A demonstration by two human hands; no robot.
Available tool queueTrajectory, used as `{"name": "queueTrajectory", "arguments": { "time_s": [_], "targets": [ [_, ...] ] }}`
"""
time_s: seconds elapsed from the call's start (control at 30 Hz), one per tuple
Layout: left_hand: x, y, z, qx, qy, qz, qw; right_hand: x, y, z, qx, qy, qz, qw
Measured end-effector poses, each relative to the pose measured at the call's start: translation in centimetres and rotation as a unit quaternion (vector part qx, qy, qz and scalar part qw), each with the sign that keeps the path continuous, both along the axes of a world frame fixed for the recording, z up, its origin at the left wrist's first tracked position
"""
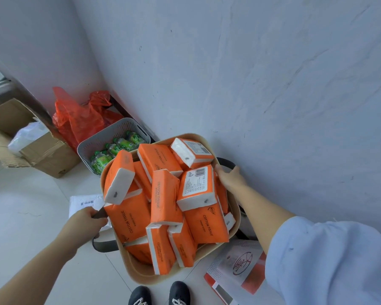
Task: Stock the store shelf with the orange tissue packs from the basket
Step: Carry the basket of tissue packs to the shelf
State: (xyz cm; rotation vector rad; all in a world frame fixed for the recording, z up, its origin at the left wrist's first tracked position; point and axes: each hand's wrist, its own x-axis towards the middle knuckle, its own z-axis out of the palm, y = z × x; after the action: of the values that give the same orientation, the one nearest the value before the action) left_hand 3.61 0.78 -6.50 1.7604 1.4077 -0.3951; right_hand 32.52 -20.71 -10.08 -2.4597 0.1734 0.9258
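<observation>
Head view: basket (141, 276) heaped with orange packs (161, 199), carried over the floor. The left hand (87, 217) grips its dark handle and the right hand (230, 178) curls over the opposite handle. The packs look light, soft and slick-wrapped; piled loosely above the rim, they could slide off if tipped, so keep it level. Wall (273, 84) crowds the right; grey bin (110, 133) sits just beyond. Open floor lies left. No shelf shows.

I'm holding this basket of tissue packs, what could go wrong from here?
The orange tissue packs are heaped above the basket rim; one beside the left hand overhangs the edge and could slide off if the basket tips. A red and white package lies on the floor near your feet, so you might trip.
</observation>
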Motion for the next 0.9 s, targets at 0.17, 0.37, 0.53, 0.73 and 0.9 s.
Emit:
{"name": "queueTrajectory", "arguments": {
  "time_s": [0.17, 0.37, 0.53, 0.73, 0.9],
  "targets": [
    [0.2, -0.1, 0.1, 0.001, 0.004, 0.008, 1.000, 0.9, 0.4, -0.2, 0.052, -0.019, -0.051, 0.997],
    [0.5, 0.0, 0.4, -0.013, 0.008, 0.027, 1.000, 1.0, 1.7, 1.5, 0.056, -0.117, 0.007, 0.991],
    [0.4, -0.3, 0.6, -0.033, 0.006, 0.047, 0.998, 0.9, 1.6, 2.4, 0.068, -0.149, 0.100, 0.981],
    [0.2, -1.0, 0.3, -0.030, -0.038, 0.081, 0.996, 0.2, 2.1, 2.8, 0.081, -0.175, 0.122, 0.974],
    [-0.6, -2.4, 0.6, 0.013, -0.106, 0.103, 0.989, -1.3, 1.6, 3.2, 0.040, -0.224, 0.142, 0.963]
  ]
}}
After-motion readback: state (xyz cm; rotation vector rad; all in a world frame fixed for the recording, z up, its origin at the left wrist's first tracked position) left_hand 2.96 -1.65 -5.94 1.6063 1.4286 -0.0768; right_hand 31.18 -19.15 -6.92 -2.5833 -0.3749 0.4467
